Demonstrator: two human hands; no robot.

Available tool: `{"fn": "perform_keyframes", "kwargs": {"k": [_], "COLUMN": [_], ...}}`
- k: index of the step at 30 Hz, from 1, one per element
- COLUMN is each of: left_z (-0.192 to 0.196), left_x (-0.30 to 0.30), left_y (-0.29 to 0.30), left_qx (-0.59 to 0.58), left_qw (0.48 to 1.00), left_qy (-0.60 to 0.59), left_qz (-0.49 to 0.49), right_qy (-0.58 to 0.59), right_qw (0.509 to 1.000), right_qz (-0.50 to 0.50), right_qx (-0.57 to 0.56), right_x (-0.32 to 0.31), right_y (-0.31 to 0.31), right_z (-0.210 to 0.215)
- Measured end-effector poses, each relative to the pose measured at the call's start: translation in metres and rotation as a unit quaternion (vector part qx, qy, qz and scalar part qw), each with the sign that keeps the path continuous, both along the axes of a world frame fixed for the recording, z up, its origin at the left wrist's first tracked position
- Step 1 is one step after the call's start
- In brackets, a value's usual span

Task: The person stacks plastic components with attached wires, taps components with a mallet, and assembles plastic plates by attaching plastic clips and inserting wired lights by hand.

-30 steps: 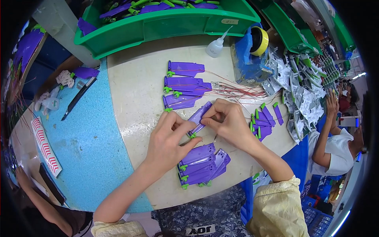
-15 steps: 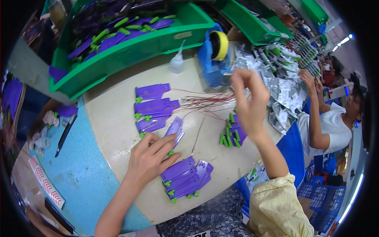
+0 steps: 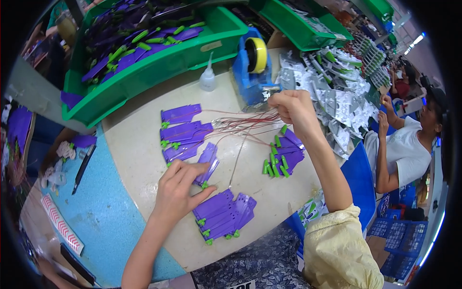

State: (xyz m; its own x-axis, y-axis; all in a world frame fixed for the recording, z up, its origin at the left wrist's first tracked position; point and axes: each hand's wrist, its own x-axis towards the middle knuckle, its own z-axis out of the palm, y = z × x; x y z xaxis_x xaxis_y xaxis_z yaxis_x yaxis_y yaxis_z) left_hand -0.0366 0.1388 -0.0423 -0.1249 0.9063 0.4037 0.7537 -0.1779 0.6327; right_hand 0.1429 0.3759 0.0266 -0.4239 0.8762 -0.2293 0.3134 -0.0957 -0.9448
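My left hand (image 3: 177, 189) rests on the table, curled over a small purple plastic piece (image 3: 208, 156) with a green tip. Its index finger presses on the piece, and the thumb lies beside the green end. A thin wire runs from this piece toward the bundle of reddish wires (image 3: 250, 120). My right hand (image 3: 296, 108) is at the front of the blue tape dispenser (image 3: 243, 65), finger and thumb pinched at its cutter, against a shiny strip that looks like clear tape (image 3: 270, 90). Purple pieces with wires (image 3: 180, 130) lie left of the bundle.
More purple pieces form a near stack (image 3: 224, 214) and a right-hand pile (image 3: 288, 154). A dropper bottle (image 3: 208, 79) stands before the green bin (image 3: 159, 62). White plastic parts (image 3: 337, 101) heap up at the right, near another person (image 3: 402, 144). A black-handled tool (image 3: 84, 166) lies left.
My right hand has moved left to the dispenser's cutter, and its fingers have closed there. My left hand stays on the purple piece, its thumb shifted slightly. The view has moved a little.
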Motion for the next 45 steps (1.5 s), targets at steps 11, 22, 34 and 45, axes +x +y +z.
{"fn": "perform_keyframes", "kwargs": {"k": [11, 22, 34, 45], "left_z": [-0.008, -0.013, 0.005, 0.012], "left_x": [-0.001, 0.018, 0.004, 0.031], "left_y": [-0.002, -0.016, -0.022, -0.042], "left_qx": [-0.019, 0.061, 0.102, -0.1], "left_qw": [0.999, 0.993, 0.993, 0.985], "left_qy": [-0.049, -0.035, 0.03, 0.059], "left_qz": [0.004, 0.091, 0.058, 0.129], "right_qy": [0.047, -0.045, -0.063, 0.022], "right_qw": [0.934, 0.952, 0.841, 0.877], "right_qz": [0.308, 0.302, 0.346, 0.326], "right_qx": [-0.177, -0.03, 0.411, 0.353], "right_x": [-0.006, -0.015, 0.014, -0.016], "right_y": [-0.118, -0.123, -0.086, -0.108], "right_z": [-0.016, -0.044, -0.031, -0.013]}}
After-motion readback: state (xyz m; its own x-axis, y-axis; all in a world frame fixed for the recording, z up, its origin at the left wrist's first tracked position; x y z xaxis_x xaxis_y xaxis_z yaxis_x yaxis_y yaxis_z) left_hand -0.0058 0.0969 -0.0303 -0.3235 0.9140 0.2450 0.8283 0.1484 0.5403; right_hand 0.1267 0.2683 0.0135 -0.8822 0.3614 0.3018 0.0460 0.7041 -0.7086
